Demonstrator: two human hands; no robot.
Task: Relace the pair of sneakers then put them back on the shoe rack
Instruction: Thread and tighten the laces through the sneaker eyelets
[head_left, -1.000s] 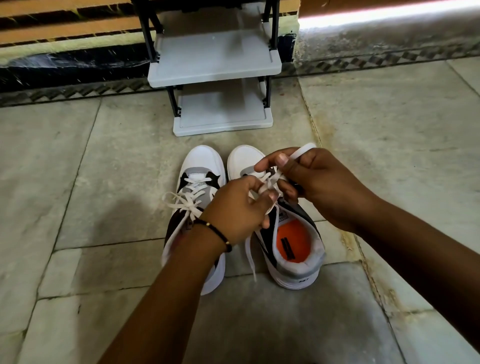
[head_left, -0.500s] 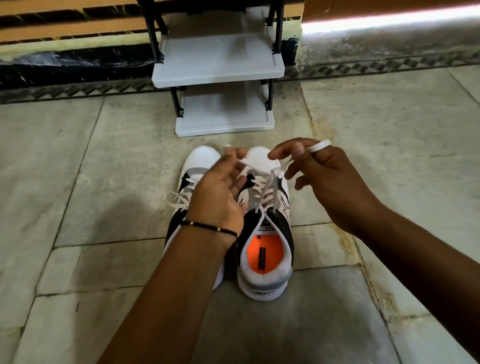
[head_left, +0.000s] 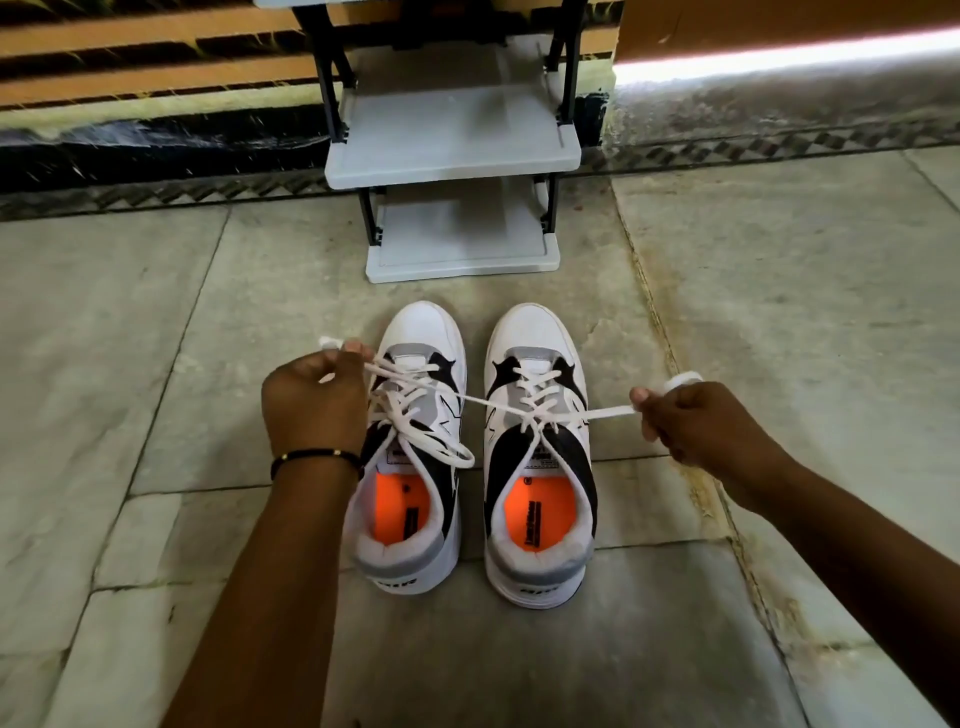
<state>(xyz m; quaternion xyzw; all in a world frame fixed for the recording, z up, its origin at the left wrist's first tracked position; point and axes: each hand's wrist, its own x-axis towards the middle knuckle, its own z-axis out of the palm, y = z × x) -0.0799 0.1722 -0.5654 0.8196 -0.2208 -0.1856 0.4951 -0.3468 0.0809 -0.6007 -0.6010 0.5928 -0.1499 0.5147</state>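
Both hands pulling the R sneaker's lace ends out sideways, taut.

Left hand (head_left: 311, 400) grip closed on one end of the lace (head_left: 524, 410), stretched across the left sneaker (head_left: 415, 467); right hand (head_left: 696, 421) grip closed on the other end, w/ lace wrapped round a finger. Right sneaker (head_left: 540, 467) sits beside the left on the floor (head_left: 156, 338), toes toward the shoe rack (head_left: 457, 150) just beyond.

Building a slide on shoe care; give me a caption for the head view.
Both hands, left hand and right hand, pull the right sneaker's lace ends taut sideways before the grey shoe rack.
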